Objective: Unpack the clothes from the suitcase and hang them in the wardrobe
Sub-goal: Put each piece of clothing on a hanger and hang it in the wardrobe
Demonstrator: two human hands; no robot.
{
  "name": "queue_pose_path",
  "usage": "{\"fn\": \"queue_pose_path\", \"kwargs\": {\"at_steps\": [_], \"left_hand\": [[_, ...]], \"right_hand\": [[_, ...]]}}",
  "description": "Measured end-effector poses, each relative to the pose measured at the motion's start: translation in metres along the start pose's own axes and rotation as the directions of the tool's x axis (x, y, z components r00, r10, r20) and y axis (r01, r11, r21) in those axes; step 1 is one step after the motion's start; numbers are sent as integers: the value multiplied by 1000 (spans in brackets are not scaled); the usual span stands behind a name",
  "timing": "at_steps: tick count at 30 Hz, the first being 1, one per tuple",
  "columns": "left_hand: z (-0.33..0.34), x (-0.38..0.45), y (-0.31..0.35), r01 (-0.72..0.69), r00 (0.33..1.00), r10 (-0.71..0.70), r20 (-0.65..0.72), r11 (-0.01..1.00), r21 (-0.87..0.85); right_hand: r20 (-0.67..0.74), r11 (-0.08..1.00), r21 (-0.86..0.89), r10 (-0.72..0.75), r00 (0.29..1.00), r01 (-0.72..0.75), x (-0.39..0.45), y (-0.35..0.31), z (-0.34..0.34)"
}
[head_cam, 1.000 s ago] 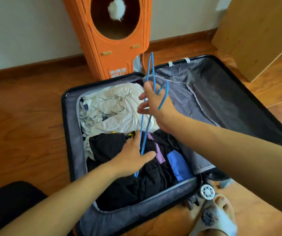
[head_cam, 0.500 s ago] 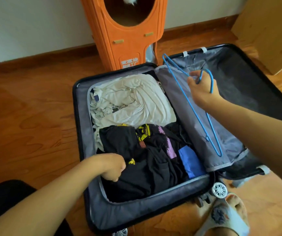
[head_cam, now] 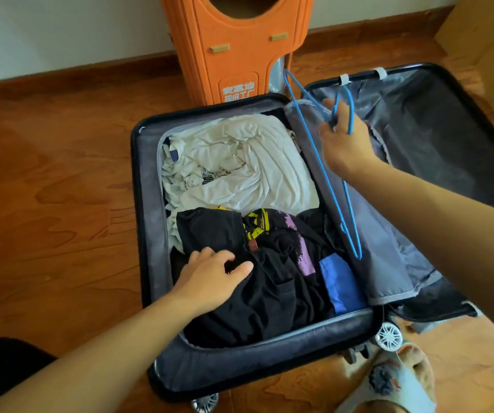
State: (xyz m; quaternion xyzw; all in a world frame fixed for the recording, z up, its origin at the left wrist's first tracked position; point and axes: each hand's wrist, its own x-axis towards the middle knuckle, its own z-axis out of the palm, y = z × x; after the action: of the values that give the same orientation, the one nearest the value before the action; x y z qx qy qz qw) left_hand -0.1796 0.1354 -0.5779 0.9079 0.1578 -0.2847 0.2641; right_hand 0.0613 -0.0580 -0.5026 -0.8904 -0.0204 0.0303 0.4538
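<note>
Nearest, at the lower right, a foot in a pale slipper [head_cam: 394, 383] stands on the wooden floor [head_cam: 55, 180] beside a white suitcase wheel [head_cam: 388, 336]. The open suitcase [head_cam: 150, 234] lies flat on that floor, its near-left half packed with clothes. The left hand [head_cam: 210, 278] rests on the black garment [head_cam: 269, 287] in the near part of that half, fingers spread and loosely bent over the cloth; whether it pinches any fabric cannot be told. A yellow and purple print shows on the black cloth, and a blue piece of fabric [head_cam: 339, 281] lies just beside it against the grey divider flap [head_cam: 388, 248]. Beyond the black garment, a crumpled white T-shirt [head_cam: 245, 162] with a dark print fills the far part of the same half. Over the divider flap, the right hand [head_cam: 344, 138] grips blue wire hangers [head_cam: 329, 186] near their hooks, fingers curled round the wire; their long ends hang down toward the flap. The lid half [head_cam: 448, 138], lined in dark fabric, lies open to the right. Farthest off, an orange plastic stand [head_cam: 233, 49] is by the white wall [head_cam: 61, 31]
</note>
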Motion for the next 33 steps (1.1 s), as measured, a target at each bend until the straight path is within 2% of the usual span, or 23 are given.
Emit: {"fn": "queue_pose_path", "kwargs": {"at_steps": [2, 5, 7, 8, 10, 13, 16, 18, 21, 24, 26, 28, 31, 33], "left_hand": [[5, -1, 12, -73, 996, 77, -45, 993, 95], [10, -11, 34, -145, 986, 114, 118, 945, 294], [5, -26, 44, -119, 992, 98, 75, 921, 371], [-1, -37, 47, -71, 997, 65, 28, 942, 329], [-23, -68, 53, 76, 996, -70, -60, 991, 112], [-79, -133, 64, 232, 951, -262, -165, 956, -182], [-156, -219, 69, 247, 927, -322, -191, 909, -335], [-207, -275, 77, 243, 916, -344, -204, 884, -400], [-278, -338, 115, 176, 891, -370, -263, 815, -553], [-341, -376, 177, -21, 885, -309, -348, 721, -693], [-382, -394, 228, -144, 883, -297, -363, 566, -812], [-424, -412, 280, -234, 872, -285, -397, 470, -851], [-479, -436, 338, -320, 807, -334, -486, 446, -836], [-505, -459, 370, -324, 781, -365, -507, 457, -828]], "right_hand": [[-12, 993, 113, 19, 1000, -17, -3, -3, 6], [18, 997, 77, -3, 1000, 1, -26, -10, -18], [51, 1000, 14, 13, 999, -14, -39, -14, -52], [72, 999, -23, 37, 997, -36, -46, -16, -74], [126, 991, -85, 116, 985, -106, -61, -25, -121], [167, 969, -147, 223, 960, -199, -99, -50, -195], [212, 943, -122, 330, 920, -310, -143, -98, -258], [242, 937, -141, 345, 907, -319, -171, -139, -298], [222, 944, -165, 317, 922, -285, -196, -194, -357], [178, 964, -80, 265, 948, -254, -199, -234, -410], [180, 976, -46, 218, 959, -213, -191, -260, -438], [207, 989, 11, 143, 968, -148, -178, -287, -463], [288, 995, 79, 41, 957, -66, -151, -321, -496], [343, 992, 126, -27, 939, -18, -137, -336, -518]]}}
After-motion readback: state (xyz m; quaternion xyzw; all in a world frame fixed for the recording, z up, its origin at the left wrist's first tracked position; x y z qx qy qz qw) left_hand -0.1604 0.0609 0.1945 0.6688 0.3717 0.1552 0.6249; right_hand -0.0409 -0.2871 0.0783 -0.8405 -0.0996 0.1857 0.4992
